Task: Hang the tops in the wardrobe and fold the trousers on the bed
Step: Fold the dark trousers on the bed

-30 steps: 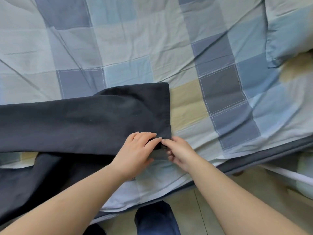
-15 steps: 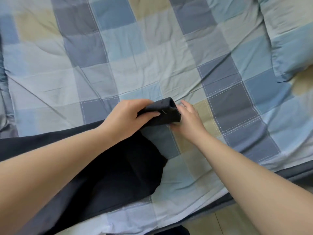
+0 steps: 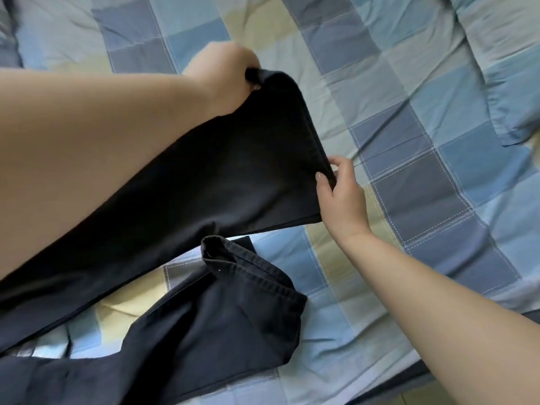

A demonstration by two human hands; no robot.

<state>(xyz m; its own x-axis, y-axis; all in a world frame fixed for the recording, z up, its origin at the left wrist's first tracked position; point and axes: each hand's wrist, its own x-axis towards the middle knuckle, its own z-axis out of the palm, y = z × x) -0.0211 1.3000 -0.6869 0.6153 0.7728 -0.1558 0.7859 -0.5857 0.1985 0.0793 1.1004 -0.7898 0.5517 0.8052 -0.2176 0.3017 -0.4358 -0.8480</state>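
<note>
Trousers (image 3: 204,185), dark and limp, run from the centre of the frame down to the lower left over the checked bed (image 3: 423,176); one leg is lifted, the other lies crumpled at lower centre. They look soft, light and floppy, best held at the hem corners. Left hand (image 3: 225,80), upper centre, has its grip curled round the far hem corner, forearm stretched forward. Right hand (image 3: 342,194), centre right, pinches the near corner, thumb on top.

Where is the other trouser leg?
It lies crumpled on the checked quilt, low in the middle, below the raised leg both hands hold.
</note>
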